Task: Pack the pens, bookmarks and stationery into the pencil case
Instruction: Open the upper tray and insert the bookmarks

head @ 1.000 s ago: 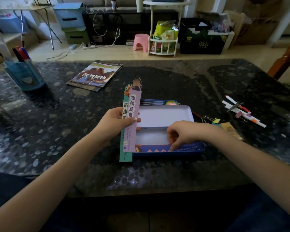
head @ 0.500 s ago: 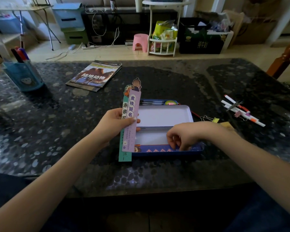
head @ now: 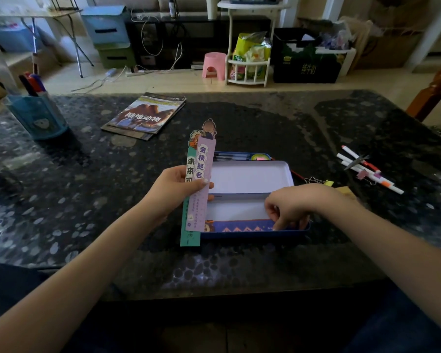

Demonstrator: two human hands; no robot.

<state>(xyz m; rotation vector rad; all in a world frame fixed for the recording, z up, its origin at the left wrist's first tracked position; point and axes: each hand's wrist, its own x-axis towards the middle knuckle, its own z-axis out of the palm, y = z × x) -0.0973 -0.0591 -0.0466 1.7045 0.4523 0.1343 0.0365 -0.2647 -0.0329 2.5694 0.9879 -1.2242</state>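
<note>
Near the surface's front edge, the right hand point(head: 289, 206) curls its fingers point(head: 275, 212) down onto a bookmark point(head: 239, 225) lying in the open pencil case point(head: 252, 234). The left hand point(head: 175, 191) pinches two upright bookmarks point(head: 201, 179) at the case's left end. Toward the right edge lie pens point(head: 367, 169) and binder clips point(head: 316, 180); a magazine point(head: 144, 115) sits farther back.

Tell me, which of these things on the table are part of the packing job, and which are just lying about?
Part of the job:
- pencil case, open
- bookmarks, held in the left hand
- blue patterned bookmark in the case, under the right hand
- white pens
- binder clips

Just lying about:
- magazine
- blue pen holder
- pink stool on the floor
</note>
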